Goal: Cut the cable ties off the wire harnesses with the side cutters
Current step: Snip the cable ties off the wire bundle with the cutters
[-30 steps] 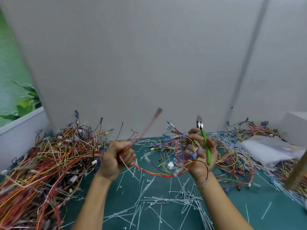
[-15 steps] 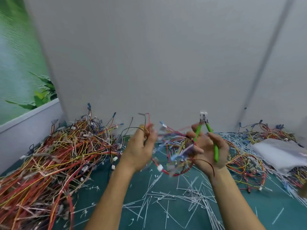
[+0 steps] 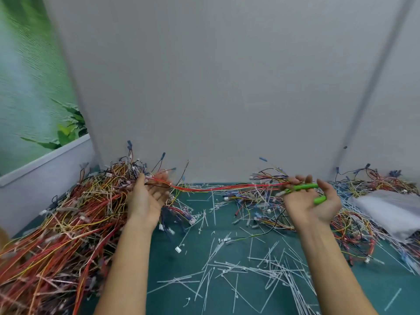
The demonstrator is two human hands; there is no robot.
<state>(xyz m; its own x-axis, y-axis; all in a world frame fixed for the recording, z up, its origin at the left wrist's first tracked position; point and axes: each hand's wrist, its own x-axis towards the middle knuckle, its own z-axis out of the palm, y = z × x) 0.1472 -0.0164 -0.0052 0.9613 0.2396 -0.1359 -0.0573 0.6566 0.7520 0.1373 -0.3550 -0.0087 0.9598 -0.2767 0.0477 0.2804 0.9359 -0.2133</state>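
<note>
A person's two forearms reach over a teal work mat (image 3: 200, 226). Above the mat's far edge, a red and yellow wire harness (image 3: 218, 189) stretches between the hands. The left hand (image 3: 145, 196) is palm-up with fingers loosely spread and the harness end lying across them; whether the thumb pins it cannot be told. The right hand (image 3: 311, 200) grips the green-handled side cutters (image 3: 303, 187) and the harness's other end. Cut cable ties (image 3: 250, 269) litter the mat's near part, and a wire pile (image 3: 56, 223) covers its left side.

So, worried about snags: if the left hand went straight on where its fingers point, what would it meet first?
Likely the wire pile, whose far ends stick up just beyond the left hand; then the grey wall. Depth is unclear.
</note>
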